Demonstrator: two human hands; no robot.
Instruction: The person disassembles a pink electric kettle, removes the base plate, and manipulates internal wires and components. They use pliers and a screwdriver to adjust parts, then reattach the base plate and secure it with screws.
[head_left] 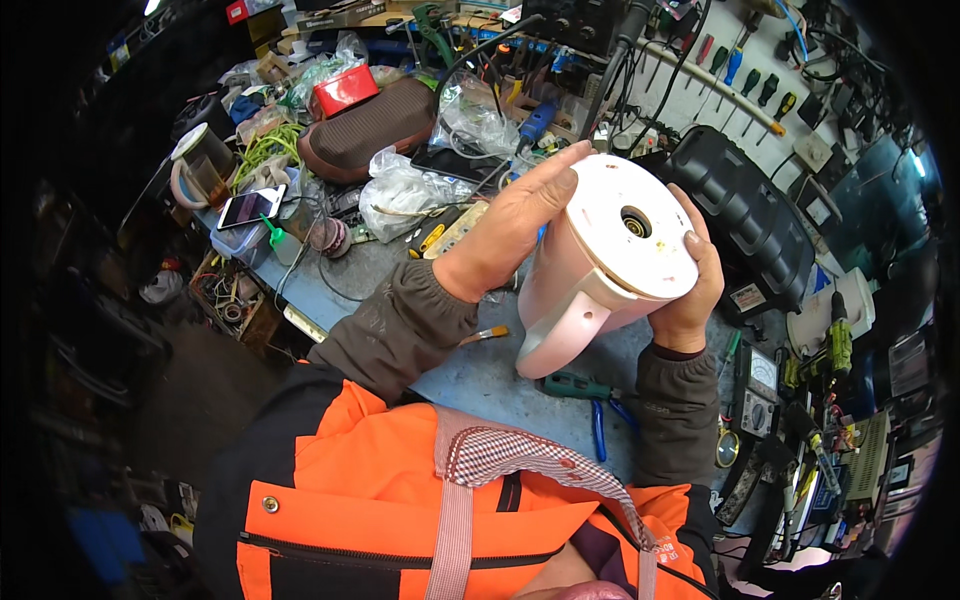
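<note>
A pale pink electric kettle (560,270) is held up above the bench between my two hands, tilted so its white round base (610,225) faces me. In the middle of the base sits a dark round socket with a brass-coloured ring. The kettle's handle (565,338) points down toward my body. My left hand (510,225) presses against the left side, fingers stretched along it near the base's rim. Around the right side wraps my right hand (692,285), with its fingertips at the edge of the base. Below the kettle, a green-handled screwdriver (577,386) and blue-handled pliers (599,430) lie on the bench.
A small brush (485,335) lies on the blue bench (450,385). Left stand a phone (250,207), a green-capped bottle (284,243) and a brown case (368,130). On the right are a black toolbox (740,215) and a multimeter (758,390). Screwdrivers hang behind.
</note>
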